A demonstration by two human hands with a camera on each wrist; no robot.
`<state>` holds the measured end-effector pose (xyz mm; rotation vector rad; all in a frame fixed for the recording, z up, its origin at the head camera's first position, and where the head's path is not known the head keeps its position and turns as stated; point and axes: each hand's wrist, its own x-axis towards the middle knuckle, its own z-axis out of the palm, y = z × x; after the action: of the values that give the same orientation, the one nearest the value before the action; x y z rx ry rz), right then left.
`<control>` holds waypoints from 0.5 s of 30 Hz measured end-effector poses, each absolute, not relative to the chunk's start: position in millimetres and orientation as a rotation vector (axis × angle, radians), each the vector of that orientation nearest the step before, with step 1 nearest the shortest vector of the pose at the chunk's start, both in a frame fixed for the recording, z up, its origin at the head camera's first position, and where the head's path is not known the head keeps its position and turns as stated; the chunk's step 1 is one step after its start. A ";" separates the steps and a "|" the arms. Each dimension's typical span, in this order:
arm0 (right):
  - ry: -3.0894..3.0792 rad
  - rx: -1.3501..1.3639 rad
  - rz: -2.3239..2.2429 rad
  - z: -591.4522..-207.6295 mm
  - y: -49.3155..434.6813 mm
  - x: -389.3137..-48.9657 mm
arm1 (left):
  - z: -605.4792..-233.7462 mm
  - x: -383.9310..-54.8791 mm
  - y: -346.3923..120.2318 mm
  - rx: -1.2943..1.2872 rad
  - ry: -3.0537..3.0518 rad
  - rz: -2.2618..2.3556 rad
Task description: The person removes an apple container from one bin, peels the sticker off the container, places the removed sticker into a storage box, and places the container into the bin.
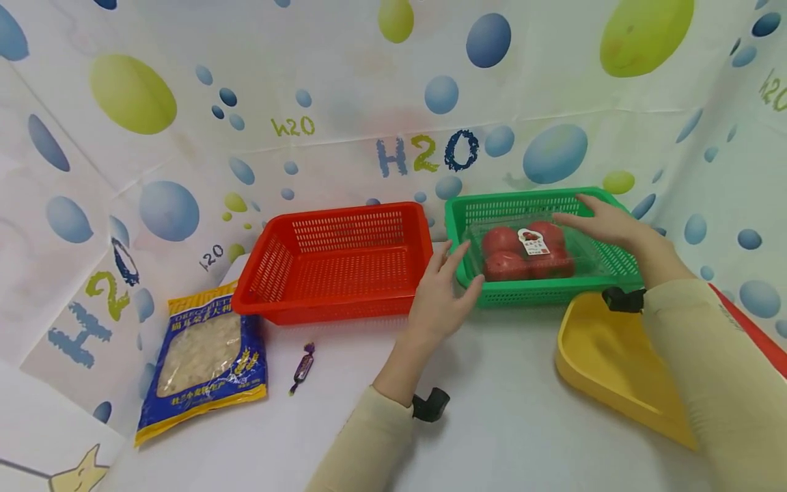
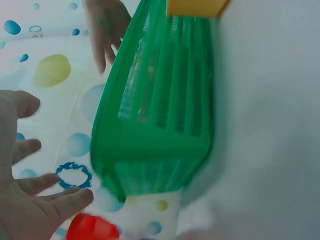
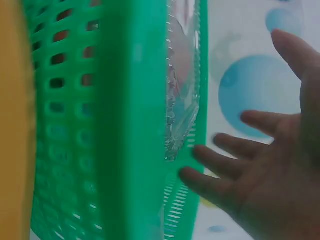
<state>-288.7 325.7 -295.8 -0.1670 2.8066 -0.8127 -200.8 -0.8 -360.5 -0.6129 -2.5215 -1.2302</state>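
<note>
A clear plastic box of red fruit (image 1: 507,265), with a white label on its lid, lies inside the green basket (image 1: 522,295). My left hand (image 1: 439,301) hovers at the basket's left end, fingers spread and holding nothing. Over the basket's right side is my right hand (image 1: 605,222), its fingers extended toward the box's right end. In the right wrist view the right hand (image 3: 255,175) shows spread fingers apart from the clear box (image 3: 182,85). The left wrist view shows the left hand (image 2: 35,185) spread beside the green basket (image 2: 150,145).
A red basket (image 1: 350,273) stands left of the green one. Farther left lies a blue and yellow pasta bag (image 1: 203,355), with a small purple-wrapped candy (image 1: 302,369) beside it. A yellow tray (image 1: 615,355) sits at the right, partly under my right forearm. A patterned sheet hangs behind.
</note>
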 end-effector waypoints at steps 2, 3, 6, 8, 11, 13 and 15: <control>2.722 -0.140 -0.853 -297.6 328.9 -291.3 | -363.4 -198.8 3.7 -0.569 -2.536 -1.253; 2.675 -0.133 -0.880 -298.5 330.5 -292.8 | -365.2 -198.0 5.6 -0.545 -2.543 -1.261; 2.547 -0.120 -0.967 -302.1 335.3 -298.2 | -370.6 -196.8 9.3 -0.483 -2.544 -1.298; 2.482 -0.108 -1.034 -305.3 339.1 -302.3 | -373.8 -196.2 11.3 -0.453 -2.539 -1.328; 2.405 -0.069 -1.103 -310.9 345.0 -307.6 | -379.1 -195.4 14.6 -0.454 -2.549 -1.361; 2.358 -0.037 -1.127 -314.8 348.9 -310.4 | -382.7 -195.1 17.0 -0.465 -2.555 -1.374; 2.314 -0.010 -1.135 -318.7 351.7 -312.4 | -386.5 -195.2 19.2 -0.469 -2.548 -1.387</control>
<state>-312.4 351.7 -318.7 -0.0104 2.3140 -1.1350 -195.2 19.2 -386.5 -0.4694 -2.5483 -1.3874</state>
